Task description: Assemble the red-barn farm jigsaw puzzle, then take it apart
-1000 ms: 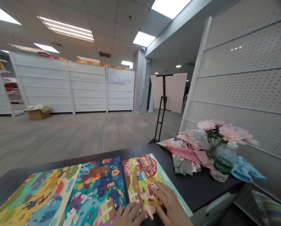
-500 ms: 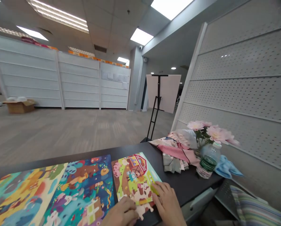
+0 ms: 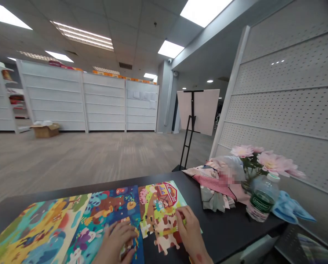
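A partly assembled farm jigsaw puzzle (image 3: 162, 209) with a red barn and brown-spotted cows lies on the dark table. Its lower edge is uneven, with piece tabs showing. My right hand (image 3: 190, 229) is at its right side, fingertips pinched around a yellow-green jigsaw piece (image 3: 184, 221) that is mostly hidden. My left hand (image 3: 116, 238) hovers over a blue underwater-and-animals puzzle picture (image 3: 98, 212), with fingers and thumb curled around a small, many-coloured jigsaw piece (image 3: 127, 247). Whether it is one piece or more, I cannot tell.
A yellow animal puzzle picture (image 3: 45, 223) lies at the left. On the right are folded pink and grey cloths (image 3: 213, 187), a water bottle (image 3: 263, 198), pink flowers (image 3: 271, 161) and a blue cloth (image 3: 290, 207). An easel (image 3: 191, 128) stands beyond the table.
My left hand has moved left and up, off the farm puzzle's lower edge and over the blue picture. My right hand stays by the puzzle's right side. The camera view has turned slightly left.
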Tool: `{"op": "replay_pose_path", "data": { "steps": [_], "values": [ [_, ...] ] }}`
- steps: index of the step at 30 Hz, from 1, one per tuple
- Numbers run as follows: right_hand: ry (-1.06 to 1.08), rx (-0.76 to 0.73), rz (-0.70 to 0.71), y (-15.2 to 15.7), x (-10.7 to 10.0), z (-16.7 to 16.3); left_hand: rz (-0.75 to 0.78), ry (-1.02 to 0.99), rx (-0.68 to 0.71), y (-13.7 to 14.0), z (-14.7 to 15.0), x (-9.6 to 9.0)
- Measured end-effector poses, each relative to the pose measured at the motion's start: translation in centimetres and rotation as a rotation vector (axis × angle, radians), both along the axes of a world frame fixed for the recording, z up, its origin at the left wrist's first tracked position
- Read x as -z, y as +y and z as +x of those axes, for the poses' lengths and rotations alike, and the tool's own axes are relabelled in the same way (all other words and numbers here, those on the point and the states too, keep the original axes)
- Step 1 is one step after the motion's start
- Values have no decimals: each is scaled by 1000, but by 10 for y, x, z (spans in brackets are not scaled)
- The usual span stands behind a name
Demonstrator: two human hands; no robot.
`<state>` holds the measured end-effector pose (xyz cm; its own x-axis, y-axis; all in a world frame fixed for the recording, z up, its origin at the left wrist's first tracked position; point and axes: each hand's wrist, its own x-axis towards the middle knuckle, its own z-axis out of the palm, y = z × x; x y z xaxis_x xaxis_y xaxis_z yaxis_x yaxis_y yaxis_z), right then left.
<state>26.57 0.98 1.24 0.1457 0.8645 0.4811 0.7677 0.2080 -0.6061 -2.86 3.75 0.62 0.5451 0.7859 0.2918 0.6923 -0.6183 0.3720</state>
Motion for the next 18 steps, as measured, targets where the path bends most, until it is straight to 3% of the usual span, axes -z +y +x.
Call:
{"op": "replay_pose_path", "data": {
  "steps": [5,9,13,16,18],
  "values": [
    [-9,-211,-36,12,-18,-2,-257,135,0,-7,63,-20],
    [-296,-237,-147,-11,-1,33,-361,160,78,-4,93,-9],
    [-715,-308,-81,-38,40,70,-247,49,192,-4,100,3],
    [-963,-249,121,-46,60,80,-98,88,229,-7,104,-4],
    [-1053,-222,257,-48,64,81,-6,199,283,-8,107,-12]
  ]
}}
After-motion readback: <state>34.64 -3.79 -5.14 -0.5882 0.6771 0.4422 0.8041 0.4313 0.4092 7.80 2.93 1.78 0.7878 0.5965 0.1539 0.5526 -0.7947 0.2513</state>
